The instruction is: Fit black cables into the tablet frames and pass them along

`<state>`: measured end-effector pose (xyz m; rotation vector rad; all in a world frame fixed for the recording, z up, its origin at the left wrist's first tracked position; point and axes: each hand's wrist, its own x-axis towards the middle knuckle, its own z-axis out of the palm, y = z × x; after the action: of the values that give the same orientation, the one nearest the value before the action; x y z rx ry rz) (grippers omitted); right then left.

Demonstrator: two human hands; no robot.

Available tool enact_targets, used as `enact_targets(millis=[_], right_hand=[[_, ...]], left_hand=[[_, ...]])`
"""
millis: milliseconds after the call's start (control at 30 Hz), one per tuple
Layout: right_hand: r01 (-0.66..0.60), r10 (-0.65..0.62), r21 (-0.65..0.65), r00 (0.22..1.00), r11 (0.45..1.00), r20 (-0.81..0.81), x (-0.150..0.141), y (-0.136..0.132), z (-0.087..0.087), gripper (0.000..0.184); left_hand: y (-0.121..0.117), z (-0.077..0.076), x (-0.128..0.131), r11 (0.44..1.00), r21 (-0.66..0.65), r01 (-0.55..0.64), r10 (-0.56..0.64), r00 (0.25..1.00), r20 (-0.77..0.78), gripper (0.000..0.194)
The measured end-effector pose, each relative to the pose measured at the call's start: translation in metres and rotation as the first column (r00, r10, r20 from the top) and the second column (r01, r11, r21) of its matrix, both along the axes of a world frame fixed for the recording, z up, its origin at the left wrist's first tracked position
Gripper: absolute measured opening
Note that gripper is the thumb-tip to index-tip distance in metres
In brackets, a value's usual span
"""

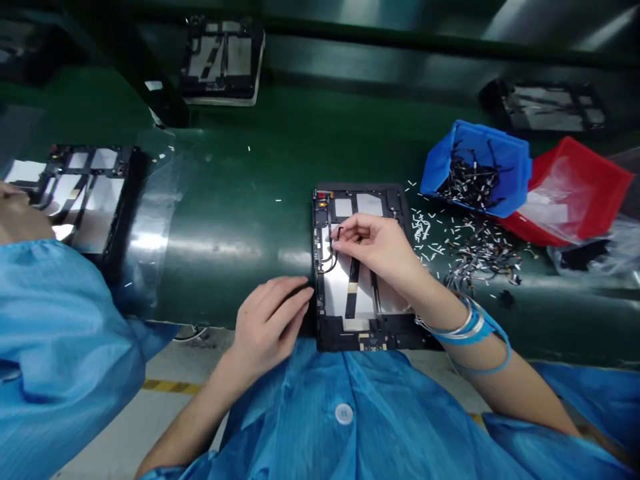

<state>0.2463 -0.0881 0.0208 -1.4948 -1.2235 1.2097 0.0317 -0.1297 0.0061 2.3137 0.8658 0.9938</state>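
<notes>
An opened tablet-like device (333, 337) lies flat at the table's front edge, its black frame around silvery battery panels. Over its upper left part, my right hand (375, 250) pinches a thin black cable (340, 233) between thumb and fingertips. Below that pinch, a dark wire (327, 270) curves along the device's left side. My left hand (270, 323) rests just left of the device, fingers bent and the thumb apart, with nothing visible in it. Its fingertips are close to the device's left edge; whether they touch it I cannot tell.
Right of the device stand a blue bin (475, 173) of black cables and a red bin (575, 193) with clear plastic. Small parts (485, 257) and white strips (421, 228) lie scattered before them. A co-worker's sleeve (60, 353) and another device (105, 200) are at left.
</notes>
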Motion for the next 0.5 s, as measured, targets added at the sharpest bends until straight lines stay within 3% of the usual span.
enact_targets(millis=[67,200,500], right_hand=[[0.000,-0.001,0.010,0.998,1.000,0.065,0.001,0.004,-0.001,0.010],[-0.046,0.045,0.007,0.988,0.999,0.150,0.003,0.009,0.003,0.009],[-0.092,0.090,0.003,0.977,0.996,0.193,0.008,0.013,0.003,0.014]], left_hand=[[0.010,-0.008,-0.001,0.993,0.122,-0.012,0.030,0.989,-0.144,0.030],[0.019,-0.012,0.001,0.986,0.156,0.060,-0.011,0.955,-0.296,0.037],[0.019,-0.011,0.008,0.982,0.186,0.036,0.034,0.933,-0.358,0.033]])
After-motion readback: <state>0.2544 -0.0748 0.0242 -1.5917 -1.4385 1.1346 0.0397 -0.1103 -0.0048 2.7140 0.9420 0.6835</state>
